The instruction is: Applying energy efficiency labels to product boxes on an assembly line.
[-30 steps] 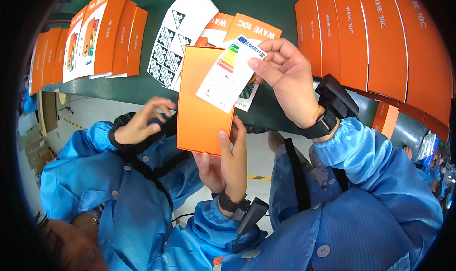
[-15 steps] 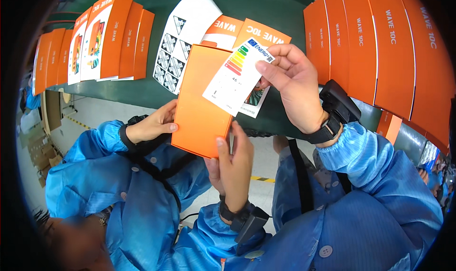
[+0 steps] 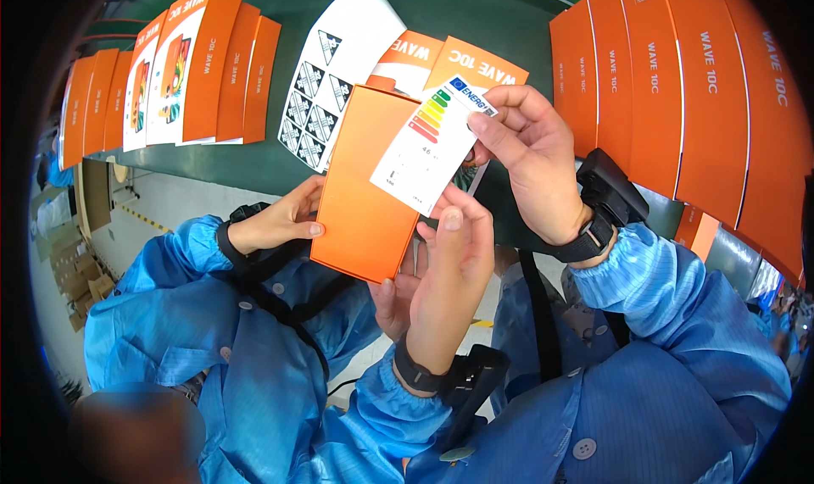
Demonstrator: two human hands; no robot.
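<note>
My right hand (image 3: 538, 158) is closed, with the upper corner of a white energy label (image 3: 415, 166) pinched between thumb and fingers. The label, printed with coloured bars, overlaps the upper right of a flat orange box (image 3: 365, 179); I cannot tell if it touches the box. A person on my left grips the box's left edge with one hand (image 3: 275, 221). That person's other hand (image 3: 449, 285) is at the box's lower right, its thumb and forefinger up by the label's lower corner; whether they pinch it is unclear. My left hand does not show.
A curled white sheet of black-and-white stickers (image 3: 360, 26) lies on the green table (image 3: 284, 26) behind the box. Beside it lie flat orange-and-white boxes (image 3: 483, 56). Upright orange boxes (image 3: 653, 86) line the right, and more boxes (image 3: 208, 69) stand at the left.
The other person's right-side hand has slid up and right along the box to the label's lower corner. My right hand keeps its pinch on the label, almost in place.
</note>
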